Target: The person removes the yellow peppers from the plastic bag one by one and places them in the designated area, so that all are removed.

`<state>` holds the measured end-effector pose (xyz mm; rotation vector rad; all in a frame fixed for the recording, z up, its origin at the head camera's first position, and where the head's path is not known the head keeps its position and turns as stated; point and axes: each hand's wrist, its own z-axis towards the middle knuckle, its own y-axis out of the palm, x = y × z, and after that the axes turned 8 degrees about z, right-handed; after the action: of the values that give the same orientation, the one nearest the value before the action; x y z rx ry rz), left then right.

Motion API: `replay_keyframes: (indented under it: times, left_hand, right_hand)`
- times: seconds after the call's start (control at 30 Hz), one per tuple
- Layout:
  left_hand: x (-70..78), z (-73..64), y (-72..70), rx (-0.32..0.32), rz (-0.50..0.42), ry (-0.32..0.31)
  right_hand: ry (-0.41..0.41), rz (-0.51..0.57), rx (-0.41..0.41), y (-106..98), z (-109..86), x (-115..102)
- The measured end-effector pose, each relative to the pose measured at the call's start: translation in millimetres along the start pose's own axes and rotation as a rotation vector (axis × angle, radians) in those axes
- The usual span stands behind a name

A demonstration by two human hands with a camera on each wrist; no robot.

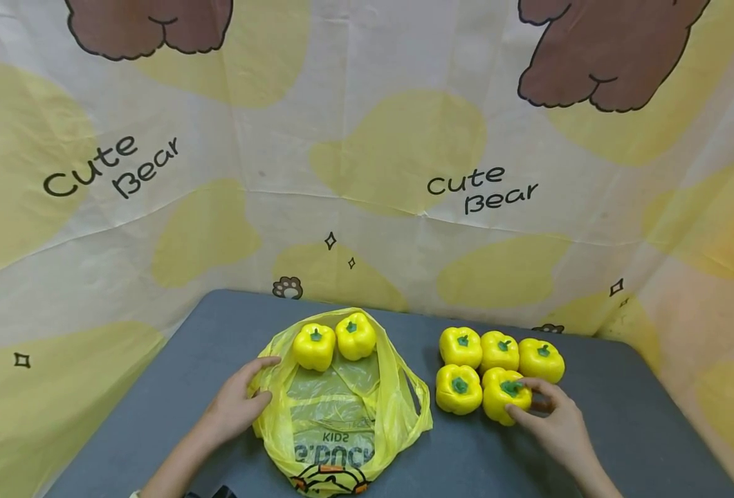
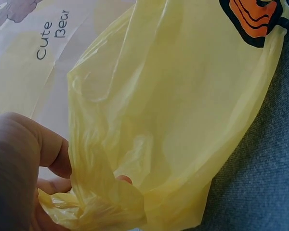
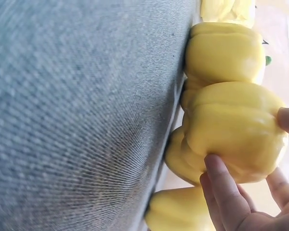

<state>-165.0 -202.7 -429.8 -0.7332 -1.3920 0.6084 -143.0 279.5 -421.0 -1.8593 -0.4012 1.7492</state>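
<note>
A yellow plastic bag (image 1: 335,415) lies with its mouth spread wide, and two yellow bell peppers (image 1: 314,347) are at its far end. My left hand (image 1: 237,401) holds the bag's left edge; in the left wrist view the thin film (image 2: 149,120) is bunched between fingers and thumb. Over on the right, my right hand (image 1: 553,422) grips the front-right bell pepper (image 1: 501,395) of a group, with thumb and fingers about its sides. The right wrist view shows that same pepper (image 3: 236,130) close up, fingertips on its skin. Whether it is lifted I cannot tell.
Three bell peppers (image 1: 499,351) stand in a row behind the held one, and another bell pepper (image 1: 459,389) is at its left. The grey table (image 1: 217,332) meets a printed cloth backdrop (image 1: 367,152) at its far edge and sides.
</note>
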Motion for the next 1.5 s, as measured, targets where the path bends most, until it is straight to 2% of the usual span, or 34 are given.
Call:
replay_keyframes:
  times: [0.53, 1.0, 1.5]
  left_hand:
    - [-3.2, -0.2, 0.6, 0.018, 0.004, 0.021]
    - [-2.6, 0.1, 1.3, 0.032, -0.005, 0.007]
    - [-2.6, 0.6, 3.3, 0.041, -0.003, 0.019]
  right_hand:
    - [-0.025, -0.009, -0.009, 3.4, 3.0, 7.2]
    - [0.016, 0.004, -0.037, 5.3, 5.5, 5.9]
    - [0.005, 0.003, -0.050, 7.5, 5.0, 9.3]
